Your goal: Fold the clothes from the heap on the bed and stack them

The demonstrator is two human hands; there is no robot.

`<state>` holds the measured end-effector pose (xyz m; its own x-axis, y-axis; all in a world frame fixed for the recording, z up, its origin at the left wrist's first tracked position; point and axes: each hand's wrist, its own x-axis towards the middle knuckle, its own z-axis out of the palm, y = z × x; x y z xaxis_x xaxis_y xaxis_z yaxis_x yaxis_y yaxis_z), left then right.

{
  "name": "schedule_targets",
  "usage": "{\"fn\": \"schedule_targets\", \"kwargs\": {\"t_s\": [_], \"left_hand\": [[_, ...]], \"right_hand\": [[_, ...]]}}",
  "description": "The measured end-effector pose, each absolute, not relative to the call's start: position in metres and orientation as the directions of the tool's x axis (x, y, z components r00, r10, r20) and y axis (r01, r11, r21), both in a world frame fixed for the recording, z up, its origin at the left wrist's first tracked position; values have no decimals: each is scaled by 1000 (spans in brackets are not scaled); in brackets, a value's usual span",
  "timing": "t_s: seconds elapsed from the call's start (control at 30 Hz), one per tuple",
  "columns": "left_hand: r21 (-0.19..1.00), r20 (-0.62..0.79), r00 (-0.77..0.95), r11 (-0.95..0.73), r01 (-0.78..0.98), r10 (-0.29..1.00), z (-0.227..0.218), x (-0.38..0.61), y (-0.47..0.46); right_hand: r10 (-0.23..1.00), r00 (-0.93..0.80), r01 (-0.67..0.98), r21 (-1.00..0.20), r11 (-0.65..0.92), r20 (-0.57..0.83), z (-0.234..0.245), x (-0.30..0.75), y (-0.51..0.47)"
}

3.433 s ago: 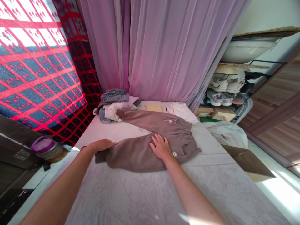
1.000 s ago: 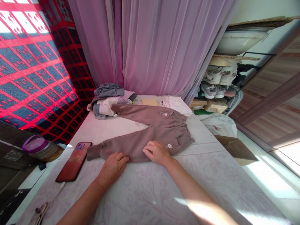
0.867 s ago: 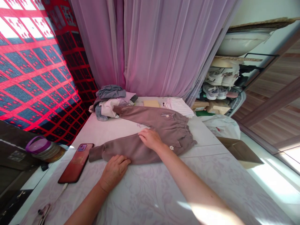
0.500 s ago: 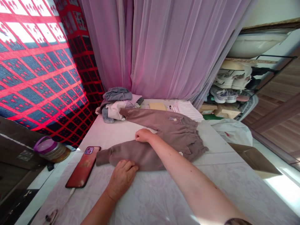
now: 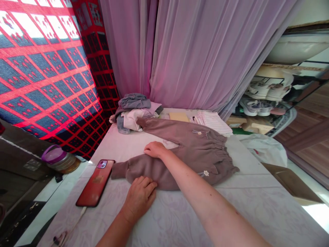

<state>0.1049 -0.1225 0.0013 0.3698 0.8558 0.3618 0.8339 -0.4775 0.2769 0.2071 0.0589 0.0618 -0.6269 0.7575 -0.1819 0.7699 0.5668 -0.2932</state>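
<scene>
Brown pants (image 5: pixel 190 151) lie spread on the table, with the gathered waistband to the right and the legs pointing left. Small white flower trims show by the pockets. My left hand (image 5: pixel 142 192) holds the lower edge of the nearer leg, its fingers bent over the cloth and the thumb side partly hidden. Farther up, my right hand (image 5: pixel 155 149) is closed on the inner edge of that same leg, with the forearm crossing over the pants. The cuff of the near leg lies beside a red phone (image 5: pixel 95 185).
A heap of clothes (image 5: pixel 133 109) sits at the back left, touching the far leg's cuff. Folded striped cloth (image 5: pixel 212 121) lies at the back right. A white cable (image 5: pixel 77 221) runs from the phone. Beyond the table's left edge stands a purple-lidded jar (image 5: pixel 60 159); shelved shoes (image 5: pixel 257 107) are at right.
The camera view has shifted, so everything sits slightly farther right. My right hand has slid a little left along the inner edge of the leg. The left hand keeps its place on the cloth.
</scene>
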Motion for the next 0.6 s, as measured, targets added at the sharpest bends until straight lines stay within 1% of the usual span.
{"fn": "schedule_targets", "kwargs": {"t_s": [0.1, 0.17, 0.33, 0.47, 0.53, 0.6], "left_hand": [[261, 393, 376, -494, 829, 839, 0, 104, -124], [262, 394, 378, -496, 827, 838, 0, 103, -124], [307, 356, 362, -474, 825, 861, 2, 104, -123], [372, 328, 331, -443, 816, 885, 5, 103, -122], [381, 363, 303, -437, 815, 881, 5, 98, -120], [336, 419, 250, -404, 851, 873, 1, 87, -116]], "right_hand": [[702, -668, 740, -322, 590, -248, 60, 198, 62], [695, -680, 728, -327, 603, -233, 57, 196, 60], [784, -619, 759, -286, 585, -39, 44, 199, 51], [798, -603, 767, -279, 578, -5, 36, 198, 46], [798, -600, 751, -305, 586, 55, 35, 195, 43], [796, -590, 724, -347, 596, 135, 35, 191, 37]]}}
